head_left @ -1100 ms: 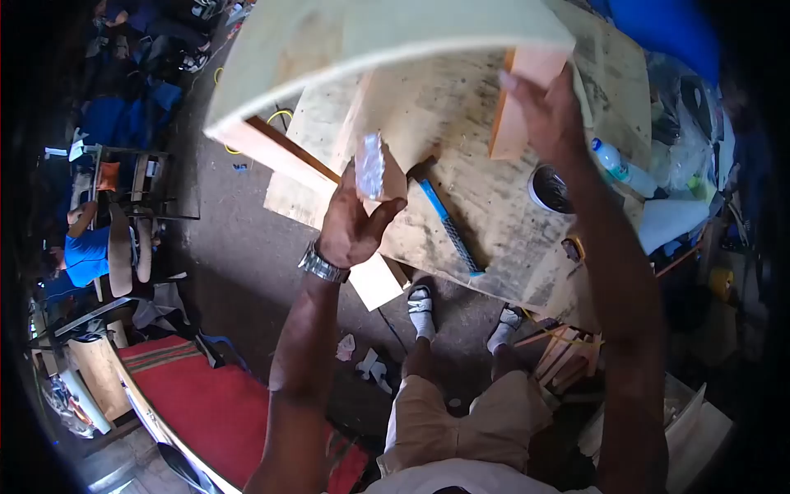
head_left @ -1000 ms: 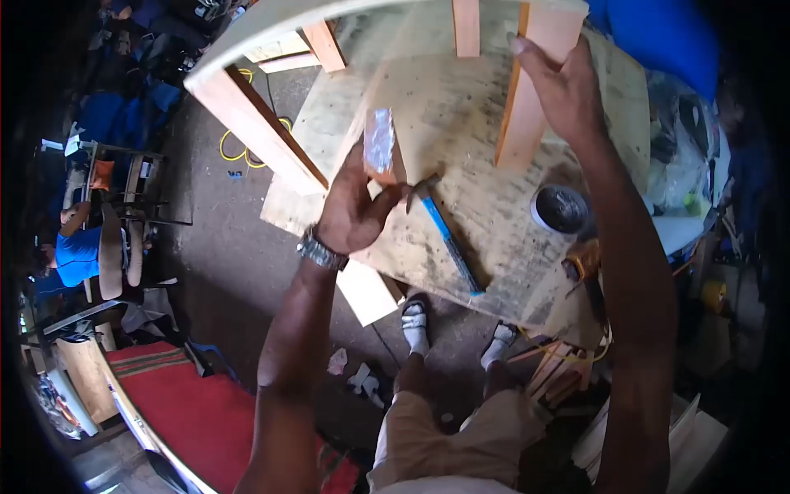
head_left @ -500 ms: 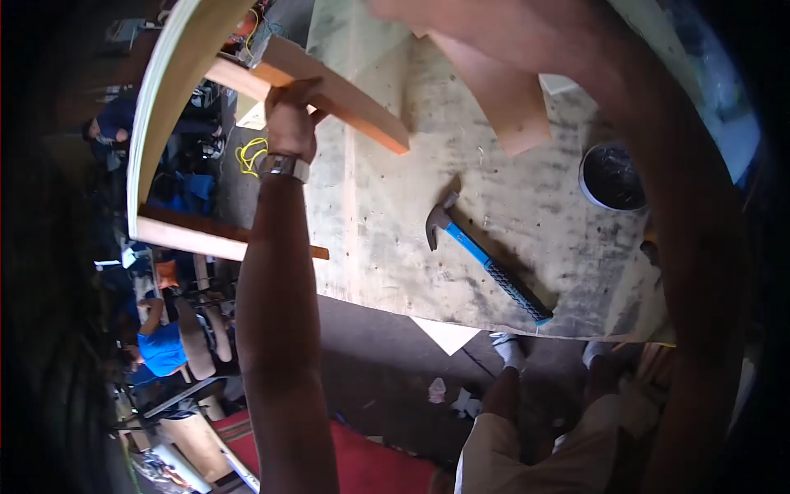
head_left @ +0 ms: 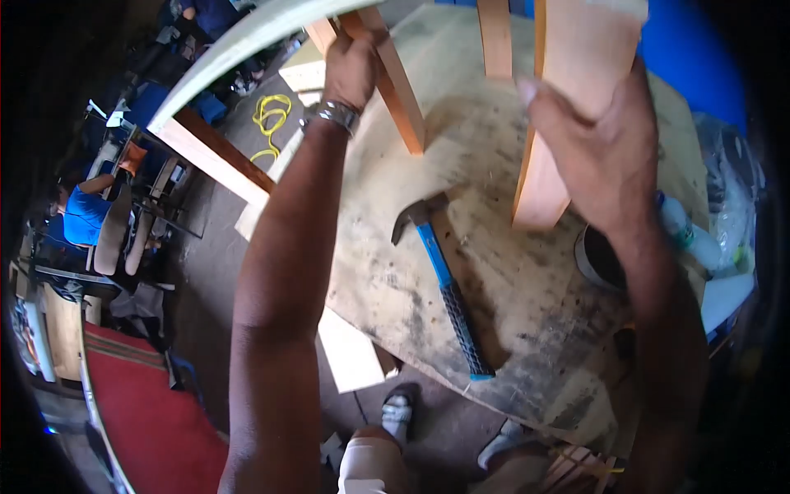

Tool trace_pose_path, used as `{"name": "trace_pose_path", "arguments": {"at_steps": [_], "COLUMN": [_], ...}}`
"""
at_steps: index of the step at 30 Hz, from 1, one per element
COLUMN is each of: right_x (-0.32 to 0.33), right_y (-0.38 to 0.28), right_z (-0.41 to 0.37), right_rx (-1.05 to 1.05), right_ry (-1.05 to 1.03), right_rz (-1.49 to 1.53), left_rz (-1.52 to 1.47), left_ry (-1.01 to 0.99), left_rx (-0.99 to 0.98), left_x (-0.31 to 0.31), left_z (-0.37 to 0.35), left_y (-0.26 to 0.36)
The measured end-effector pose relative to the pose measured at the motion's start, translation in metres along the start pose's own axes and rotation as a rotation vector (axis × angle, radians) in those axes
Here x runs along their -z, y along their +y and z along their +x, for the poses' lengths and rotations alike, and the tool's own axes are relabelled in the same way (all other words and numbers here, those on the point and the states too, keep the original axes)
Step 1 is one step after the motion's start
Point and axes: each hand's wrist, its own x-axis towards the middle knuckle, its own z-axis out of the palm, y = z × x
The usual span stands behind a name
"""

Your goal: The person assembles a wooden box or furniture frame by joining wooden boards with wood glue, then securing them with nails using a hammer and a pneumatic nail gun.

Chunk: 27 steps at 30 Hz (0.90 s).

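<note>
In the head view a wooden piece of furniture, with a pale curved edge [head_left: 239,58] and several legs, is tilted above the workbench. My left hand [head_left: 354,70] is closed around one wooden leg [head_left: 399,99] near its upper end. My right hand [head_left: 605,160] grips a wider wooden leg [head_left: 580,62], thumb along the near face and fingers partly hidden behind its right side. Between my arms a claw hammer [head_left: 444,284] with a blue and black handle lies on the bench, touched by neither hand.
A round tub [head_left: 599,259] stands by my right forearm on the plywood workbench [head_left: 387,305]. Beyond it are a plastic bottle [head_left: 687,230] and clear plastic wrap [head_left: 724,198]. A yellow cord [head_left: 267,123] lies on the floor at left. A person in blue [head_left: 86,214] sits further off.
The wooden furniture has turned and shifted right, its legs now pointing down toward the bench. My right hand has come down into view on the wide leg. My view has swung too.
</note>
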Motion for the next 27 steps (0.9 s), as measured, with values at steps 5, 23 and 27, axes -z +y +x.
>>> {"name": "trace_pose_path", "arguments": {"at_steps": [5, 23, 27], "right_x": [-0.014, 0.004, 0.006], "right_y": [-0.018, -0.034, -0.018], "right_z": [-0.020, -0.046, -0.057], "right_rx": [0.087, 0.019, 0.017], "right_ry": [0.117, 0.049, 0.036], "right_rz": [0.245, 0.225, 0.255], "left_rz": [-0.015, 0.057, 0.172], "left_ry": [0.056, 0.103, 0.159], "left_rx": [-0.193, -0.411, -0.455], "left_x": [-0.005, -0.015, -0.017], "left_z": [-0.014, -0.021, -0.025], "left_y": [0.003, 0.008, 0.010]}}
